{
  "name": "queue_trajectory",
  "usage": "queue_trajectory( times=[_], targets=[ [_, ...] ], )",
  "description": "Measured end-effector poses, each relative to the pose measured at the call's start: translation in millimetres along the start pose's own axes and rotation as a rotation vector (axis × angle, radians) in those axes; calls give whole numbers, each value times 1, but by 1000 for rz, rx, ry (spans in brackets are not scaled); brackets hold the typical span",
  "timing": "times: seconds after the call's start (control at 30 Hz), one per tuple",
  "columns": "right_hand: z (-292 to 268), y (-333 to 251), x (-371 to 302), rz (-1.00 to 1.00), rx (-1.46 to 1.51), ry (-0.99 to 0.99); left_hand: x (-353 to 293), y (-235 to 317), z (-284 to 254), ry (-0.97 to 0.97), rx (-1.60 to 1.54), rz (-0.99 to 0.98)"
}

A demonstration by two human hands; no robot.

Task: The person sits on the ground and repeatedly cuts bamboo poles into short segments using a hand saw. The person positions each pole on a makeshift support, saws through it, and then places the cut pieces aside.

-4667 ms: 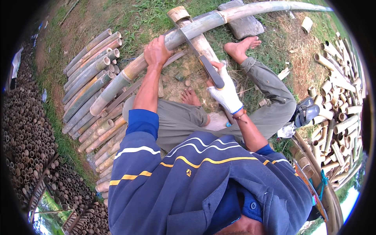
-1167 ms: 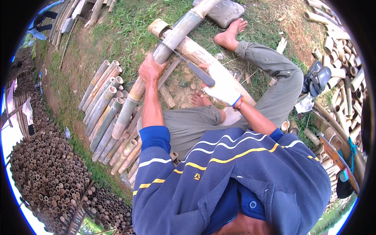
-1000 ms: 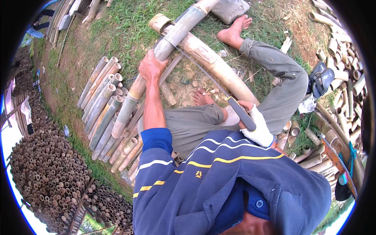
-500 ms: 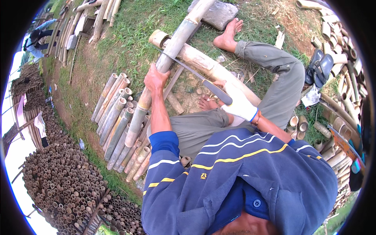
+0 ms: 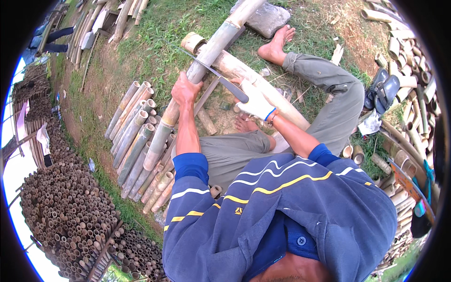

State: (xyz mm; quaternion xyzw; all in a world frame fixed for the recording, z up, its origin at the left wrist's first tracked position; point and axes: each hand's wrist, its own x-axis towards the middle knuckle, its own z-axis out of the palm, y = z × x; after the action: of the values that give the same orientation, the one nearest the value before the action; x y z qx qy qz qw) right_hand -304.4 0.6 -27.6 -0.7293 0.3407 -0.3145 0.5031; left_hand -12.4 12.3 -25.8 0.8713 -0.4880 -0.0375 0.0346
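Observation:
My bare left hand (image 5: 187, 89) is wrapped round a long bamboo pole (image 5: 220, 40), which slants from the top of the view down toward my left. In a white work glove, my right hand (image 5: 255, 101) grips the dark handle of a handsaw (image 5: 233, 89). The saw's blade lies across the pole just beyond my left hand. Under the pole runs a thicker bamboo log (image 5: 263, 87), pointing toward my right knee, with its cut end (image 5: 193, 42) sticking out on the left. How deep the blade sits in the pole I cannot tell.
Cut bamboo lengths (image 5: 136, 141) lie in a row at my left. Beyond them is a big stack of short tubes (image 5: 70, 211). A grey stone (image 5: 267, 19) lies near my bare foot. Black sandals (image 5: 383, 89) and more bamboo are on the right. A person (image 5: 58, 40) is at far left.
My right hand has pushed the saw forward and to the left, so the handle is now closer to the pole. My left hand keeps its hold on the pole.

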Motion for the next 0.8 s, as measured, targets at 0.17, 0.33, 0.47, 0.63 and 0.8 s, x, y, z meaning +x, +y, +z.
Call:
queue_trajectory(
  times=[0.17,0.33,0.47,0.63,0.8],
  targets=[
    [-67,-71,-55,-87,-198,-60,-7,2,0,80,-2,24],
    [-129,-124,-157,328,-61,-132,-16,-2,17,163,-17,54],
    [-86,-73,-64,147,-92,-143,-16,-1,19,175,-22,45],
    [4,-43,79,-49,-258,-22,0,10,12,163,-22,51],
    [-51,-63,-38,-72,-243,-40,-5,0,5,115,-22,31]
  ],
)
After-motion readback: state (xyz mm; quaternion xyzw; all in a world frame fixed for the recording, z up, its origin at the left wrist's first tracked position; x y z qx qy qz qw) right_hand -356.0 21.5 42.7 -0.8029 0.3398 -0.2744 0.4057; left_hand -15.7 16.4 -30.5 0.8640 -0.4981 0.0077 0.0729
